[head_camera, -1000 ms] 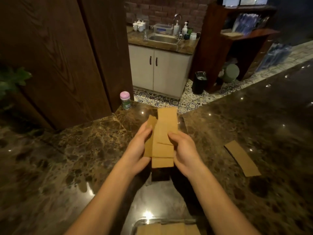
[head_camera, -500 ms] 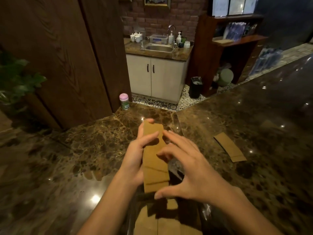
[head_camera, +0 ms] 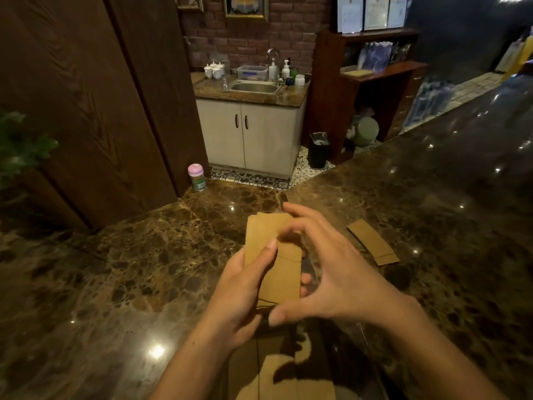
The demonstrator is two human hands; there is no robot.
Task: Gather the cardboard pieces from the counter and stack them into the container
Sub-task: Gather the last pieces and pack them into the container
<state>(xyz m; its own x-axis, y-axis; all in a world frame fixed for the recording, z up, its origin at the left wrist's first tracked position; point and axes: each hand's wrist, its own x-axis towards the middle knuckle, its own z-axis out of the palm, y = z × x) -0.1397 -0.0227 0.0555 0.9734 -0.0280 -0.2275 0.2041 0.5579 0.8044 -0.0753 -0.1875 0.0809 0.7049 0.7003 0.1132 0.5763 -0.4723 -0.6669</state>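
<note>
A stack of brown cardboard pieces is held above the counter in my left hand, thumb on top. My right hand curves over the stack's right side with fingers spread, index finger near its top edge and thumb at its lower end. Below my hands lies the clear container, with more cardboard pieces lying flat inside. One loose cardboard piece rests on the dark marble counter to the right of my hands.
A small jar with a pink lid stands at the counter's far edge beside a wooden panel. Beyond the counter are a sink cabinet, a black bin and wooden shelves. A green plant is at the left.
The fanned pieces have been squared into one stack in my left hand. My right hand let go of the side and now arches over the stack. The view has tilted upward.
</note>
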